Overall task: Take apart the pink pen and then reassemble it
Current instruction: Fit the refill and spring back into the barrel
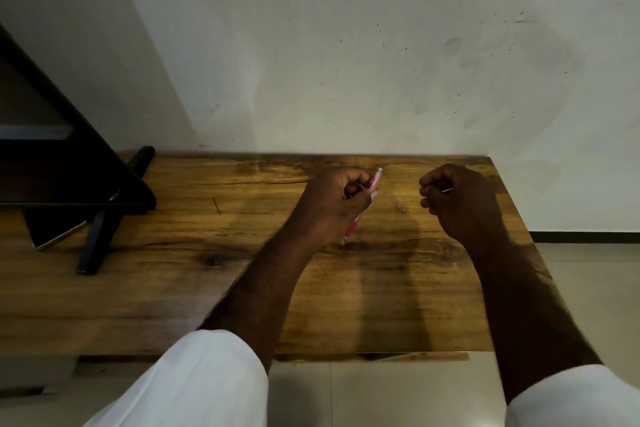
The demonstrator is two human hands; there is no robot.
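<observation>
A: Where is the pink pen [375, 180]?

B: In the left hand [332, 204], fingers curled tight around the barrel. It is tilted, one end poking out past the knuckles toward the wall [346, 45], the other showing below the palm, just above the wooden counter [173, 270].

A: And the right hand [457, 201]?

B: Beside the pen, apart from it, fingers pinched on a thin pale rod [446, 190] that points back toward the pen. What it is I cannot tell.

A: Anything else near the pen?

B: A small pinkish piece [401, 207] lies on the counter between the two hands. Well left of the pen stands a black frame [97, 239], with a phone [55, 236] lying under it.
</observation>
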